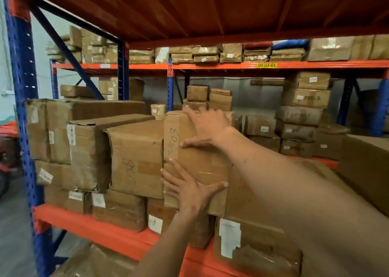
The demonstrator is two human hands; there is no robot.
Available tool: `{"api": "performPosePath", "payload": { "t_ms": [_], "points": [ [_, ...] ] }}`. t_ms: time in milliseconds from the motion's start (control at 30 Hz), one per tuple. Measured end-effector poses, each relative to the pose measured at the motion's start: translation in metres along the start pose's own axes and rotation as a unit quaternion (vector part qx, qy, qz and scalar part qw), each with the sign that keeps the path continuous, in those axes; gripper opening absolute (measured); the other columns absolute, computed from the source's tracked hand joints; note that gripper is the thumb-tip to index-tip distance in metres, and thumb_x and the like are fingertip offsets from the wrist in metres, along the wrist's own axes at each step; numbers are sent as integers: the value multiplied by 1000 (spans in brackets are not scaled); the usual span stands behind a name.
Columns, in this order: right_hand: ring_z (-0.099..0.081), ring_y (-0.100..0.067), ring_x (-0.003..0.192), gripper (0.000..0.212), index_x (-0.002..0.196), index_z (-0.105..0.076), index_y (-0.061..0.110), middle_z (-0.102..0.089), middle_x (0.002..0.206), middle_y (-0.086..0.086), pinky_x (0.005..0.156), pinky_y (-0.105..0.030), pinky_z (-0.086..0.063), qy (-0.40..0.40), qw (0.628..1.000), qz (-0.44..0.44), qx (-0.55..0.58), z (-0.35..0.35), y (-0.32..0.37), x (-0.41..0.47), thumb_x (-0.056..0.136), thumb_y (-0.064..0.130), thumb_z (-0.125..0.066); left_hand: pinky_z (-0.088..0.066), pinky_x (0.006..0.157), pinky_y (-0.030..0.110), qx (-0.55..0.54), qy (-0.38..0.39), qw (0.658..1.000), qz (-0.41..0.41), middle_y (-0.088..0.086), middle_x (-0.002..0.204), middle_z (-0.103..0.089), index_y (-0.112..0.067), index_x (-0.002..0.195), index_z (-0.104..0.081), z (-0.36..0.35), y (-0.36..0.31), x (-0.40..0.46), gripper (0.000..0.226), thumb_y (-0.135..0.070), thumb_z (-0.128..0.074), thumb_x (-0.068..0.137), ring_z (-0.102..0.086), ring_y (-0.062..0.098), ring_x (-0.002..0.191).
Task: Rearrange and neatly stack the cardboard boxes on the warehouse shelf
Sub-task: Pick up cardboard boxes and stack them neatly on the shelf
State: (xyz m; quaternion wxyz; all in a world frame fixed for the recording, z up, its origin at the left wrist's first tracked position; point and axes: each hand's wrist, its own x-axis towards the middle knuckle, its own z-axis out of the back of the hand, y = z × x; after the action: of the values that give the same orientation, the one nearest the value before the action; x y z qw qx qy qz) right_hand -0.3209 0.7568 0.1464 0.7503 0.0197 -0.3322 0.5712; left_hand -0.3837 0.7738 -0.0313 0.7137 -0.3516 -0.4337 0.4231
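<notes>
Brown cardboard everywhere, dull and a bit crumpled, with shiny clear tape and small white labels. Orange metal shelf [88, 224] held by blue posts with rows of little holes.

In the middle, one tall box [185, 163] standing on top of the lower boxes, near the front edge of the shelf. Square corners, flat smooth front, a band of clear tape across it, and "3503" written sideways in dark pen on the left part. Just left of it and touching, a wider box [136, 156] with scribbled pen marks and a dented top corner. Further left, a battered box [88, 154] with a torn top flap and wrinkled tape. Under the tall box, a flatter box [252, 251] with a long white label.

Left hand [189, 188] flat on the lower front of the tall box, fingers [174, 171] spread wide, thumb out to the right. Right hand [208, 127] pressed on the top front edge, fingers spread too, thumb pointing left. Nothing gripped or pinched, just open palms against cardboard
</notes>
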Motion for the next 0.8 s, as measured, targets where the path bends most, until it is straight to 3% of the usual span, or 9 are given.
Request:
{"api": "performPosePath", "payload": {
  "t_ms": [100,233,433,467,533,600,700,800],
  "points": [
    [-59,-37,110,99,144,-33,30,-56,128,-16,88,-46,-42,-46,999,-21,-4,-4,-7,-13,67,88,-57,1,117,61,9,-12,1000,-27,30,153,24,-27,140,44,-3,2,2,173,-95,-65,24,13,49,143],
    [-59,-37,110,97,141,-35,30,-56,128,-15,89,-46,-43,-65,995,-72,19,-3,-21,-31,67,88,-56,6,116,60,32,4,997,-71,31,152,26,-26,142,41,-7,-3,2,174,-85,-78,31,17,50,142],
    [-58,-37,110,104,146,-30,33,-55,130,-10,91,-51,-43,-115,962,-227,101,-4,-73,-93,63,95,-45,-6,117,64,77,-1,953,-292,19,160,2,-25,156,5,12,-4,18,144,-87,-70,51,-2,39,147],
    [-57,-37,113,104,145,-29,34,-54,132,-9,93,-52,-43,-125,951,-254,124,-7,-81,-108,63,95,-45,-5,118,63,62,3,957,-285,16,161,2,-27,156,3,15,-2,23,143,-89,-69,50,-1,37,148],
    [-56,-36,118,101,144,-28,34,-53,136,-8,97,-53,-41,-146,925,-308,168,-14,-92,-135,65,93,-49,-8,118,63,-11,33,981,-193,9,162,7,-37,154,7,14,0,27,147,-89,-73,42,2,35,148],
    [-55,-36,120,99,144,-28,33,-53,138,-7,99,-54,-40,-163,899,-357,196,-24,-95,-158,67,90,-55,-22,113,62,-109,94,984,-105,5,161,1,-52,148,11,8,-1,24,147,-78,-85,40,-11,37,146],
    [-51,-35,126,102,147,-27,30,-51,141,-7,105,-53,-38,-177,852,-417,261,-40,-91,-191,68,85,-62,-38,100,50,-180,165,961,-130,-4,140,-33,-56,145,2,4,-15,27,139,-55,-96,45,-40,24,129],
    [-49,-32,130,102,149,-25,28,-49,144,-6,109,-53,-36,-193,820,-444,304,-50,-79,-210,71,79,-68,-44,100,57,-148,183,961,-145,0,137,-41,-45,138,-14,8,-23,40,128,-45,-98,42,-45,25,125]
  ]
}}
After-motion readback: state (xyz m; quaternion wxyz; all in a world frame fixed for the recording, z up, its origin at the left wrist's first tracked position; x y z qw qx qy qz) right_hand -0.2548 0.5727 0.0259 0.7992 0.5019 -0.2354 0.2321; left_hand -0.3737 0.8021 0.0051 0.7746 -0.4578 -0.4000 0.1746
